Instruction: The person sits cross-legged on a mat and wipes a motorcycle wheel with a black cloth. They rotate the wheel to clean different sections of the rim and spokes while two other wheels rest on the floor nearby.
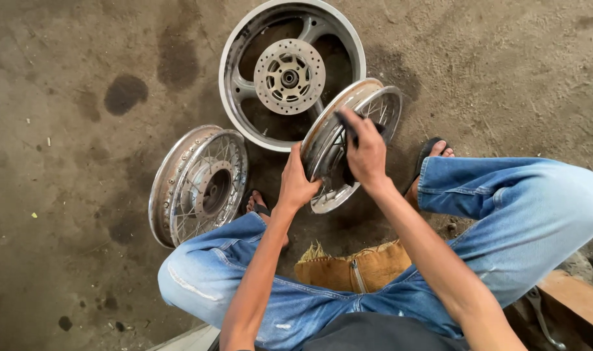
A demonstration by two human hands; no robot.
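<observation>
A chrome spoked wheel rim (pixel 381 107) stands on edge on the ground between my feet. My left hand (pixel 297 183) grips its near edge. My right hand (pixel 364 151) is closed on a dark strip (pixel 349 129), possibly a rim band, held against the rim's channel. A second spoked rim (pixel 199 185) stands upright beside my left knee. A cast alloy wheel (pixel 244 52) with a drilled brake disc (pixel 290 77) lies flat just beyond the rim I hold.
The dirt floor has dark oil stains (pixel 125 93). A tan leather bag (pixel 364 268) lies between my legs. A wooden plank (pixel 579 299) and a metal tool (pixel 543 318) sit at the lower right. My feet wear black sandals (pixel 429 151).
</observation>
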